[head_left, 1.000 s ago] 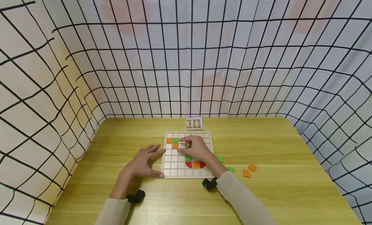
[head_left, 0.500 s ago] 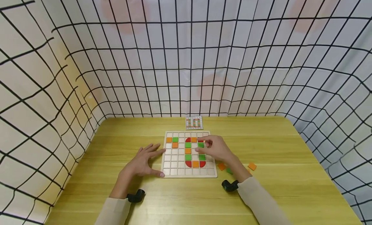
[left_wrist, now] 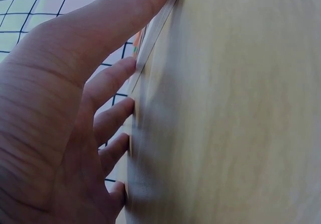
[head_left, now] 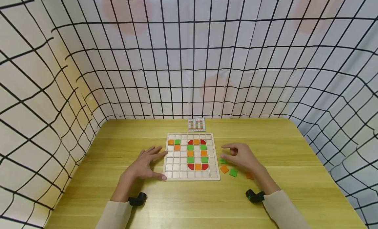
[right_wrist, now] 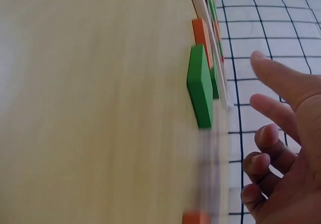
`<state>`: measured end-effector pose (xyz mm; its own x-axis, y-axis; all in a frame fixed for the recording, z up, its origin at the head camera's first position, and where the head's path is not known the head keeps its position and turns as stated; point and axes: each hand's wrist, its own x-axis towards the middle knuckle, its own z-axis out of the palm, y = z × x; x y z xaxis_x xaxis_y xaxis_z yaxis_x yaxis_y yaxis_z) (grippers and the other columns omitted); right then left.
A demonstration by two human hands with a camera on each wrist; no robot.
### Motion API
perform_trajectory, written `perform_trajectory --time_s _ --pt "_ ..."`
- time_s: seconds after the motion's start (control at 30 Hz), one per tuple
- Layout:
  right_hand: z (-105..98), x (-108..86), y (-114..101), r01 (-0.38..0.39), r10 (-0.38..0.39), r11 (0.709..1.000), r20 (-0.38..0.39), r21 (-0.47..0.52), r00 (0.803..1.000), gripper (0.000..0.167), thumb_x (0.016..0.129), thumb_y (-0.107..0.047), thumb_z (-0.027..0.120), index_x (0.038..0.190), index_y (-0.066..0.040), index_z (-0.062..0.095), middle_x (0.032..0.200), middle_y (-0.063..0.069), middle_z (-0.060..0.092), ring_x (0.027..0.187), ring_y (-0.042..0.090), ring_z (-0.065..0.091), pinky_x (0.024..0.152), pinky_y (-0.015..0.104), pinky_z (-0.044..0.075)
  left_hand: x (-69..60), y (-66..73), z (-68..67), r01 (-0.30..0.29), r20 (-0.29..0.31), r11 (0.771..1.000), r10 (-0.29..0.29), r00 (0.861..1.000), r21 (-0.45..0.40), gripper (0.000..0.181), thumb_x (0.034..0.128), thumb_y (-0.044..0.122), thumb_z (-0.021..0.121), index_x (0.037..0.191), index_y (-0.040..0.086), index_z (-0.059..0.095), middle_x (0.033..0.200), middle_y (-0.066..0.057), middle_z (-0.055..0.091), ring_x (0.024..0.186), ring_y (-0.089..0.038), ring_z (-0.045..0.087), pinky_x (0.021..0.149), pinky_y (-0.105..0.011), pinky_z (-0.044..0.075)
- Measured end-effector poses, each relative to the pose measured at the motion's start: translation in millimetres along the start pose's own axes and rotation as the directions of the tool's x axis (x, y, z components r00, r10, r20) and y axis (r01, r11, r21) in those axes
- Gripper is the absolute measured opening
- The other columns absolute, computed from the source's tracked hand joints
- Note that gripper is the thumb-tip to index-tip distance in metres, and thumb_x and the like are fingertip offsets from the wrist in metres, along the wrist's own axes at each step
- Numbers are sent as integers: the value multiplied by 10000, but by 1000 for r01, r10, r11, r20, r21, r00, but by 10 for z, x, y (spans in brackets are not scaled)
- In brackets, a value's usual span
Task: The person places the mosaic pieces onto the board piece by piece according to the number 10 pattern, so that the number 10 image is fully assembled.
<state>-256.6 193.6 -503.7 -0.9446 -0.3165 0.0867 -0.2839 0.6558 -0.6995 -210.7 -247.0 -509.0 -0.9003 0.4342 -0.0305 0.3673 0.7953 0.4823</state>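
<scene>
My plain beige long sleeves [head_left: 114,216], my black wrist cameras [head_left: 137,199], small, stubby and bent, one beside each cuff [head_left: 121,204]

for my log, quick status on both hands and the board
Left hand, fingers spread, at left edge of board. Right hand off the board, empty, near loose tiles. Board partly filled, no hand covering its cells.

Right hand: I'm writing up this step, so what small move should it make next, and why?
I'd probably lower the right hand and pinch the green tile nearest its thumb. The hand appears to hold nothing, and on the board an orange tile beneath a green one has a bare cell below, so green might continue the alternation.
</scene>
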Motion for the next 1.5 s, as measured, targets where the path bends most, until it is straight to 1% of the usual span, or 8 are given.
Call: perform_trajectory --time_s 0.13,0.27,0.53,0.73,0.87,1.03,1.27,1.5 --pt "-61 -84 117 -4 4 1000 4 -14 1000 459 862 -440 831 1201 -135 774 688 -33 451 655 118 419 633 256 361 -2 1 7 -2 -2 1000 2 1000 4 1032 677 705 844 1551 290 485 1698 -101 297 1574 -442 194 1228 -742 85" --pt "-98 -168 196 9 -8 999 29 -35 1000 472 853 -448 837 1195 -129 777 681 -35 457 643 104 410 616 246 353 -7 1 8 -1 -1 1000 1 1000 0 1030 675 705 844 1548 291 488 1696 -102 300 1574 -441 196 1228 -743 83" --pt "-151 -410 249 31 -26 997 69 -66 997 504 792 -460 884 1158 -126 792 682 -14 483 638 69 404 591 227 328 -4 6 11 3 2 1000 -3 1000 -3 1030 673 709 841 1548 295 488 1697 -101 297 1575 -440 191 1228 -744 81" --pt "-161 -561 298 53 -46 994 71 -95 996 536 723 -499 917 1130 -169 805 691 -20 505 650 60 414 583 222 325 -7 1 4 -4 -1 1000 4 1000 5 1029 675 709 841 1548 295 488 1695 -105 303 1572 -444 199 1224 -749 92" --pt "-168 -601 349 84 -77 991 74 -107 994 490 730 -497 912 1107 -201 812 696 -61 504 665 48 432 593 222 343 -11 0 8 -6 -2 1000 6 1000 3 1028 677 702 843 1548 286 490 1694 -109 304 1570 -449 202 1218 -756 93" --pt "-164 -637 358 68 -63 995 75 -69 995 362 779 -426 898 1066 -218 824 707 -92 529 669 51 460 593 225 385 -7 4 17 -6 -1 1000 6 1000 0 1022 679 696 846 1545 282 495 1694 -106 306 1569 -449 204 1218 -757 94" --pt "-130 -643 353 87 -83 994 64 -65 995 341 812 -395 880 1095 -214 819 706 -100 525 646 46 453 586 224 388 -8 1 6 -9 -8 1000 9 1000 10 1025 681 709 838 1547 286 490 1694 -107 303 1568 -452 204 1217 -757 97" --pt "-107 -627 331 74 -73 997 46 -37 996 280 823 -392 871 1046 -230 823 705 -103 534 632 43 457 573 218 390 -9 3 -5 -5 -5 1000 5 1000 10 1024 681 706 839 1547 287 490 1695 -108 301 1569 -451 201 1223 -749 89"
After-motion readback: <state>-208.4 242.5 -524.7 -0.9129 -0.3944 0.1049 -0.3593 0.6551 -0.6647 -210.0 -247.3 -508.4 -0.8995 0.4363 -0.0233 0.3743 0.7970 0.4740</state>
